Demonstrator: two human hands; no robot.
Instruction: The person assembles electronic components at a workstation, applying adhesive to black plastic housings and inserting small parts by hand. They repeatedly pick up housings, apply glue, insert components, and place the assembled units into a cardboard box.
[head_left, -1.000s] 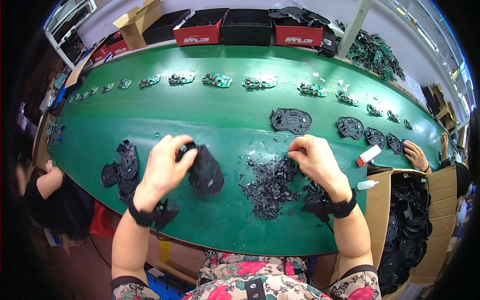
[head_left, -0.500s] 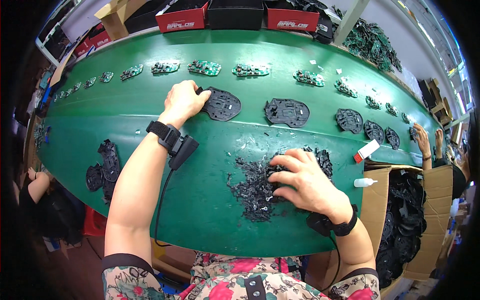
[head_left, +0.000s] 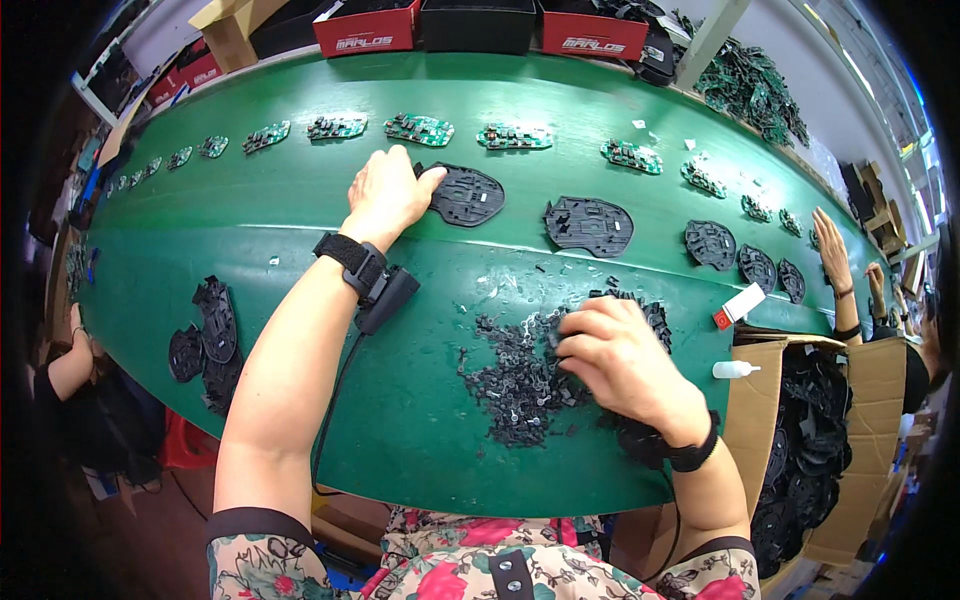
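Observation:
My left hand [head_left: 393,195] is closed on the near-left edge of a black plastic mouse base shell [head_left: 468,196], which lies on the green work surface. The thumb rests on the shell's edge. Over a pile of small black plastic parts [head_left: 512,378], my right hand [head_left: 625,358] has its fingers drawn together at the pile's far right side. A dark bit shows at its fingertips, too small and blurred to name. Some little metallic pieces glint among the parts. Another black mouse base shell [head_left: 590,227] lies to the right of the held one.
Green circuit boards [head_left: 418,129] form a row along the far side. More black shells [head_left: 710,245] lie to the right, others [head_left: 218,325] at left. A white-and-red small box [head_left: 740,305], a white bottle [head_left: 735,369] and a carton [head_left: 752,415] of black parts stand at right. A co-worker's hand [head_left: 832,250] reaches in.
My left hand has shifted slightly right and away from me, along with the shell. My right hand's spread fingers have drawn together over the pile. The co-worker's hand has moved farther up.

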